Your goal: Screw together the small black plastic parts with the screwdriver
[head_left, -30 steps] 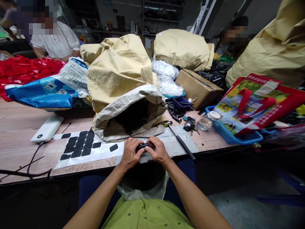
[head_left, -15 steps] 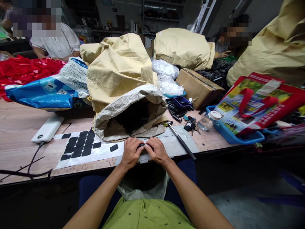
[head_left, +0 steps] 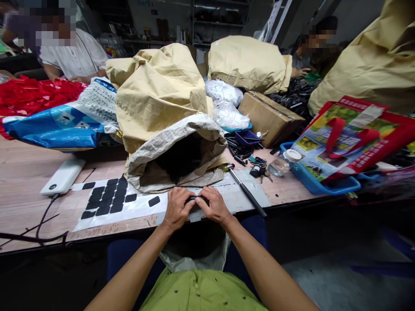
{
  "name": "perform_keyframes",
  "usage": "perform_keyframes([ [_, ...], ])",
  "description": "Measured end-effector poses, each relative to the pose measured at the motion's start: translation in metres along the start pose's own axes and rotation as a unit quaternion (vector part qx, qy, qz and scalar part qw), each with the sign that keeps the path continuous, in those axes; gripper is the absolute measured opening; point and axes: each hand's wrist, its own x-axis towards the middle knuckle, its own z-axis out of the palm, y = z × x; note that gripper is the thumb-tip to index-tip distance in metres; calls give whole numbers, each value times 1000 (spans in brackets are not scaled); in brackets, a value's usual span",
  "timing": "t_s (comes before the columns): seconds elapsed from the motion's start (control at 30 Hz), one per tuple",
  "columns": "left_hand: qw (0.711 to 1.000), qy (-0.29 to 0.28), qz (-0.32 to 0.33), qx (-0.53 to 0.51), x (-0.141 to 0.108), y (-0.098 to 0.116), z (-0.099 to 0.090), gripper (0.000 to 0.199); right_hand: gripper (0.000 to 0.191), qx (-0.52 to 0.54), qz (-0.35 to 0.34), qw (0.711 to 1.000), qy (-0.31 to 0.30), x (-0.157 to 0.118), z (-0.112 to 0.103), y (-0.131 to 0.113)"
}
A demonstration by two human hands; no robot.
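A small dark piece (head_left: 196,197) runs between my two hands at the table's front edge. My left hand (head_left: 177,208) has its fingers closed on one end, and my right hand (head_left: 212,204) pinches the other, thumbs nearly touching. Just behind them lies a large woven sack (head_left: 145,168) with its dark mouth facing me; its contents are too dark to make out. To the left, a white sheet (head_left: 139,210) bears several black rounded squares (head_left: 112,196). A hammer (head_left: 248,192) with a black handle rests to the right of my hands, on a grey board.
A white power bank (head_left: 63,177) with a cable lies at the left. Keys, a clear jar (head_left: 285,162) and a blue basket (head_left: 314,183) holding a red bag are at the right. A cardboard box (head_left: 266,116) stands behind. Two people sit across the table; an open bag hangs below its edge.
The view has shifted slightly. My hands keep nearly the same pose around the dark piece.
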Motion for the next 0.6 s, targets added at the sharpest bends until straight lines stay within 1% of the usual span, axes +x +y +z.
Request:
perform_keyframes([
  [0.13, 1000, 13, -5, -16, 0, 0, -2, 18, 26, 13, 4, 1000, -2, -1, -2, -1],
  [0.3, 1000, 12, -10, -18, 0, 2, -3, 20, 20, 28, 14, 999, 8, 0, -1, 1],
  [0.6, 999, 21, -12, -31, 0, 1, -2, 18, 19, 38, 17, 999, 14, 1, -1, 1],
])
